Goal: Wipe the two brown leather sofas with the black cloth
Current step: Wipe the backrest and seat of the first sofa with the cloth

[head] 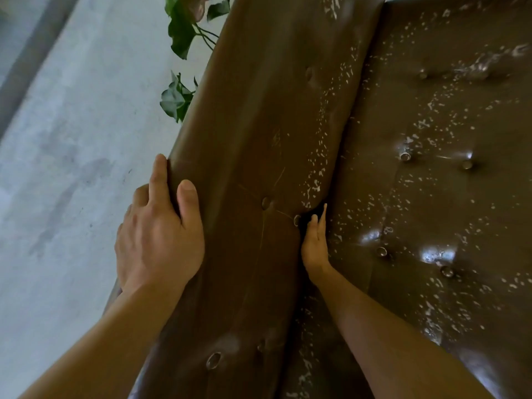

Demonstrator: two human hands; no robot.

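A brown leather sofa fills the view from above: its buttoned backrest (259,139) runs up the middle and its seat (431,197) lies to the right, flecked with white specks. My left hand (158,234) grips the backrest's top edge, thumb on the front and fingers over the back. My right hand (315,243) is pushed edge-on, fingers straight, into the crease between backrest and seat. A small black patch (305,216) shows at its fingertips; whether it is the black cloth or shadow is unclear. The second sofa is out of view.
A grey concrete wall or floor (72,168) lies left of the sofa. Green plant leaves (178,30) and another leafy sprig (175,99) stick out behind the backrest's far edge. Metal buttons (405,156) dot the seat.
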